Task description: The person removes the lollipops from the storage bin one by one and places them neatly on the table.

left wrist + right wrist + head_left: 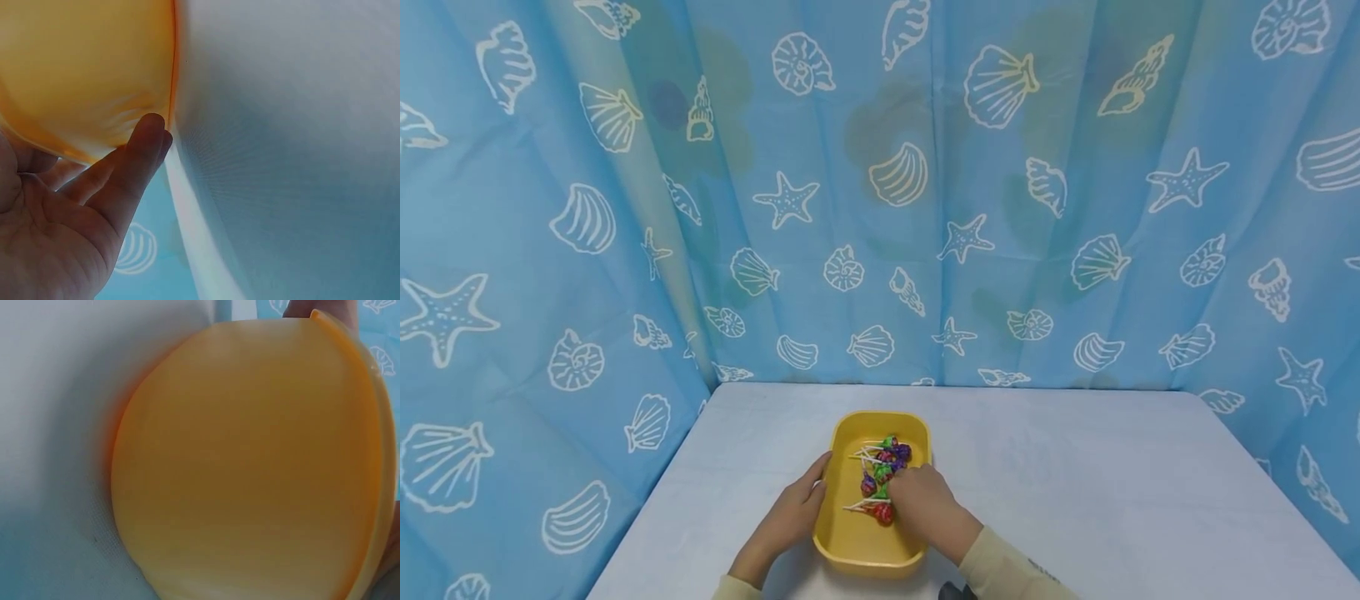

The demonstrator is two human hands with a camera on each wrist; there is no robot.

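Note:
A yellow plastic bin [865, 550] stands on the table. Inside it lie several lollipops [883, 473] in green, purple and red wrappers, with white sticks. My left hand [797, 510] holds the bin's left side at the rim; the left wrist view shows its longer fingers [140, 147] along the outer wall. Over the bin's right rim reaches my right hand [925, 507], its curled fingers down among the lollipops. Its fingertips are hidden, so whether it pinches one cannot be told. Mostly the bin's outer wall [244, 456] fills the right wrist view.
A white cloth covers the table [1075, 475]. Behind and to the sides hangs a blue curtain [865, 317] printed with shells and starfish. Something small and dark [957, 592] shows at the bottom edge, beneath the right sleeve [1007, 571].

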